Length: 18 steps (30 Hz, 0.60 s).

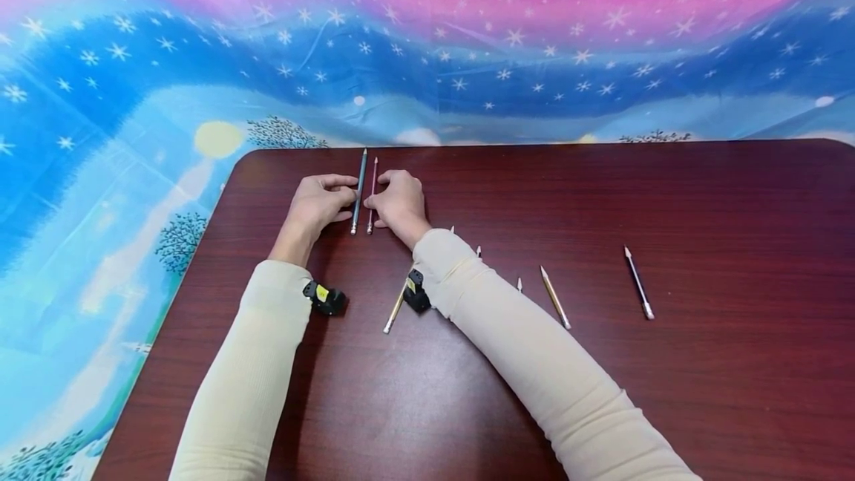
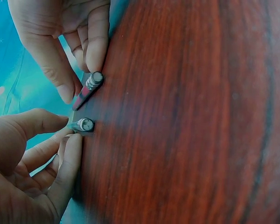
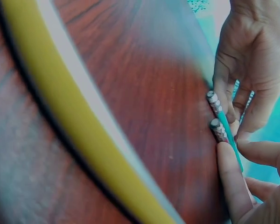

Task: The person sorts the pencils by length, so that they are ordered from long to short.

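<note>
Two pencils lie side by side near the table's far edge, their erasers toward me. My left hand [image 1: 319,203] is at the teal pencil [image 1: 359,191], thumb and fingertips around its shaft. Beside it, my right hand [image 1: 401,203] pinches the pink pencil [image 1: 373,195] between thumb and fingers. A narrow gap separates the two shafts. In the left wrist view the silver-banded eraser ends of the teal pencil [image 2: 86,124] and the pink pencil [image 2: 94,80] face the camera. The right wrist view has the teal pencil [image 3: 229,128] partly behind the right fingers.
A yellow pencil [image 1: 395,314] lies partly under the right forearm, with several pencil tips showing past the sleeve. Farther right lie another yellow pencil [image 1: 554,297] and a dark pencil [image 1: 639,283]. A patterned cloth [image 1: 467,58] hangs behind the brown table [image 1: 735,377].
</note>
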Available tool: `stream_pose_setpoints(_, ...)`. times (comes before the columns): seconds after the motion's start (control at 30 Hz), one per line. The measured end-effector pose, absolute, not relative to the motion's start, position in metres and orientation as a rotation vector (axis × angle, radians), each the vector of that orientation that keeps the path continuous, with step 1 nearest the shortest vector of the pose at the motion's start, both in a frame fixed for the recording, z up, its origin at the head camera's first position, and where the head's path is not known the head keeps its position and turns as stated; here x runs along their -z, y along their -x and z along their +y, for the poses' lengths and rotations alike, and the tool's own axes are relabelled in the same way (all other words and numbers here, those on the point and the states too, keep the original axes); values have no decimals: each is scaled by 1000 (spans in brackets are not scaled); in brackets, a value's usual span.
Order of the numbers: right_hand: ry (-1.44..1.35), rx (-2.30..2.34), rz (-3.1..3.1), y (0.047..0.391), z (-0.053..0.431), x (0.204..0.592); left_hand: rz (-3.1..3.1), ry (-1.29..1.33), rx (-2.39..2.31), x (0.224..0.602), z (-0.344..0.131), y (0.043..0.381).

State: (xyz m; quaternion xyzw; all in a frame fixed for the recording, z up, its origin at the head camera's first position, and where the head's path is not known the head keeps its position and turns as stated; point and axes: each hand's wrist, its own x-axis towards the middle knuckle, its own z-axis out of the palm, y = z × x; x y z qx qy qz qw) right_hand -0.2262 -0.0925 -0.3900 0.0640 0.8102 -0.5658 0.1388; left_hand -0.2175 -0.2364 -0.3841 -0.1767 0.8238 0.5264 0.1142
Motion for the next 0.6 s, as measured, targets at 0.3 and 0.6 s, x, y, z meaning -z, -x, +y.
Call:
stream_pose_setpoints(0.3,-185,1684,2181,224,-77,382,2394,527,-1562,383,-234,211)
stream_pose_setpoints(0.6,-4,1636,2128,213,-27,355,2459,425,-1458,367,-232,194)
